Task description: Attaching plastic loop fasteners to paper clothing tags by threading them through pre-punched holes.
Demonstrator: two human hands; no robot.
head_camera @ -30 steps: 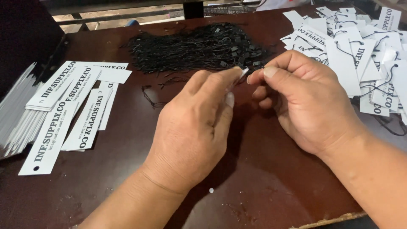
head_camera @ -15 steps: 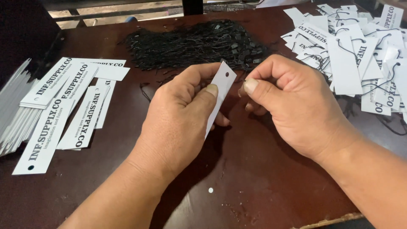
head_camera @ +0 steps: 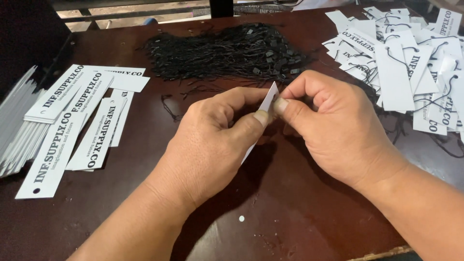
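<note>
Here I am over the dark brown worktop (head_camera: 290,212), both hands up close in the middle, and my left hand (head_camera: 212,150) has a long white paper tag (head_camera: 267,104) pinched between thumb and forefinger, the tag standing tilted on edge with its top end poking up between my hands and its lower end slipping down behind my palm. My right hand (head_camera: 338,130) comes in from the other side, thumb and forefinger closed in a tight grip right at the tag's top end, touching it; whether a cord sits between those fingertips I cannot tell. Just beyond my knuckles lies a broad heap of black string loops (head_camera: 227,50), spread across the far part of the worktop. Off to my left, a fanned stack of printed white tags (head_camera: 72,121) lies flat, with an edge-on bundle of more white tags (head_camera: 14,125) just beside it at the border of the view. Over on my right, a loose pile of white tags with black strings (head_camera: 411,63) already through them sprawls well apart from my hands
</note>
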